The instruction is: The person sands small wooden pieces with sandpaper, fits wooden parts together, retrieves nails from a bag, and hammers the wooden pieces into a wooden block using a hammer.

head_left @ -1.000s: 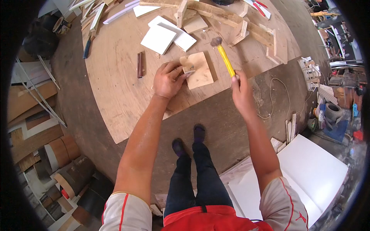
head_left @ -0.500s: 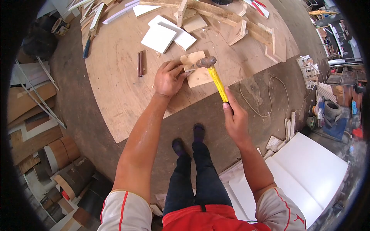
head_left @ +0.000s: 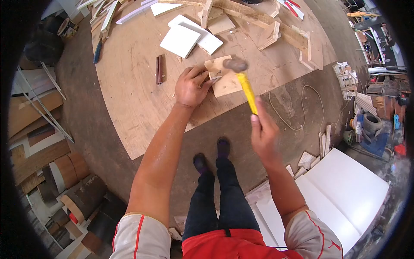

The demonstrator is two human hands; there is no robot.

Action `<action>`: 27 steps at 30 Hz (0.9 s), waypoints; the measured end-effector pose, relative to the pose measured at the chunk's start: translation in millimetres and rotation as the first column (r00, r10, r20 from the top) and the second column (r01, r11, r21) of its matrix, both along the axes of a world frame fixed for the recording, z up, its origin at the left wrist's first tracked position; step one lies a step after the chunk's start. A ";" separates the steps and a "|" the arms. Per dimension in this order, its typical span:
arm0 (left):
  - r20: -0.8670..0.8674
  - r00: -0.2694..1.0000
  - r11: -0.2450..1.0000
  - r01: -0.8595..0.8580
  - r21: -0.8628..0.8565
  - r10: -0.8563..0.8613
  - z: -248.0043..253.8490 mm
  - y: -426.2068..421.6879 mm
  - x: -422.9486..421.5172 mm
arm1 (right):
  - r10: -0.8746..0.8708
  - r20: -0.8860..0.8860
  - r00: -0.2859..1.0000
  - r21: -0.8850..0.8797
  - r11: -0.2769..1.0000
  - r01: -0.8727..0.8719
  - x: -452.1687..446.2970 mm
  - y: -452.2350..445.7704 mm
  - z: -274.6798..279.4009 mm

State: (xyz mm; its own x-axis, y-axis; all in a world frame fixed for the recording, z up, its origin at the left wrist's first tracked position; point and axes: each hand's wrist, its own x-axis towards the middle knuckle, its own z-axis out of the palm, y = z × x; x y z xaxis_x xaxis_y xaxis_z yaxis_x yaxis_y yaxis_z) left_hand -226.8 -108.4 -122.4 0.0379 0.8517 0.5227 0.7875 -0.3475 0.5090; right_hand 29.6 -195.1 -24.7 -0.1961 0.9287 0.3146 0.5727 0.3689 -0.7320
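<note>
My right hand is closed around the yellow handle of a hammer. The hammer's dark metal head, blurred by motion, hangs over the right side of a small pale wooden assembly near the table's front edge. My left hand is closed at the left side of this assembly, thumb and fingers pinching a small wooden piece. The fingertips partly hide that piece. Whether a nail is there I cannot tell.
The plywood table carries white boards, two brown rods, a blue-handled tool, a long wooden frame and red-handled pliers. A cord lies on the floor; white panels stand at lower right.
The hammer head has shifted slightly up and to the right and is now blurred. My left hand stays at the wooden piece, whose broad face shows more now.
</note>
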 end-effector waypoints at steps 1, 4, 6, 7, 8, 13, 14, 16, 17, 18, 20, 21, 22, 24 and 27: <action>-0.008 1.000 1.000 0.000 -0.001 0.000 -0.3 0.1 -0.1 | 0.014 0.035 0.999 -0.026 1.000 -0.013 -2.3 -0.1 -13.4; -0.021 1.000 1.000 0.001 0.003 -0.001 2.6 3.1 -2.0 | 0.029 0.071 0.997 -0.106 0.994 -0.022 -2.3 4.4 -13.0; -0.005 1.000 1.000 0.002 -0.007 -0.002 3.0 -1.0 -0.1 | 0.018 0.059 0.998 -0.120 0.993 -0.011 0.4 2.1 -7.5; -0.005 1.000 1.000 0.005 -0.010 -0.005 2.8 -0.2 0.1 | 0.003 0.049 0.999 -0.095 0.995 0.002 2.6 2.9 -6.1; -0.005 1.000 1.000 0.007 -0.012 -0.007 2.9 0.5 -0.2 | -0.005 0.028 1.000 -0.071 0.997 0.007 3.0 3.0 -4.0; -0.009 1.000 1.000 0.008 -0.020 -0.008 1.3 0.0 -1.1 | 0.014 -0.007 1.000 -0.010 1.000 -0.014 5.2 0.0 -4.2; -0.022 1.000 1.000 0.005 -0.022 -0.006 1.0 -0.1 -1.7 | 0.020 0.023 1.000 -0.028 0.999 -0.019 5.9 -1.8 -5.3; -0.030 1.000 1.000 0.006 -0.025 -0.007 2.5 1.1 -1.2 | 0.028 0.086 0.996 -0.079 0.997 -0.021 6.7 -5.2 -5.9; -0.026 1.000 1.000 0.008 -0.028 -0.008 3.2 0.8 -0.8 | 0.022 0.082 0.996 -0.085 0.996 -0.015 5.3 -5.8 -7.0; -0.022 1.000 0.999 0.008 -0.031 -0.009 3.2 0.3 -1.2 | 0.016 0.077 0.997 -0.091 0.996 -0.009 3.8 -6.5 -8.1; -0.019 1.000 1.000 0.007 -0.028 -0.008 0.8 0.6 -1.6 | -0.015 -0.008 1.000 -0.051 0.999 0.015 -0.2 -9.0 -16.0; -0.016 1.000 1.000 0.007 -0.026 -0.008 0.8 0.8 -1.2 | -0.045 -0.025 0.999 -0.078 0.996 0.043 0.9 -12.4 -20.5; -0.007 1.000 1.000 0.012 -0.028 -0.012 0.9 0.8 -0.8 | -0.074 -0.041 0.996 -0.104 0.992 0.070 2.1 -17.2 -25.2; 0.008 1.000 0.999 0.016 -0.029 -0.016 0.8 0.7 -1.6 | -0.071 -0.034 0.997 -0.084 0.994 0.067 0.9 -16.8 -26.2; -0.017 1.000 1.000 0.014 -0.007 -0.014 -3.3 2.7 -1.6 | -0.017 0.022 1.000 -0.012 1.000 0.018 -2.0 -14.7 -14.7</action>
State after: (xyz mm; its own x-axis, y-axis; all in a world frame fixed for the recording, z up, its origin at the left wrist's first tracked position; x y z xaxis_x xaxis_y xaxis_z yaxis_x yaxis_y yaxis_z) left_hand -228.4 -105.7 -125.7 0.0584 0.8548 0.5157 0.7913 -0.3546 0.4981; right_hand 27.6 -209.8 -39.4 -0.1864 0.9360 0.2987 0.5948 0.3495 -0.7239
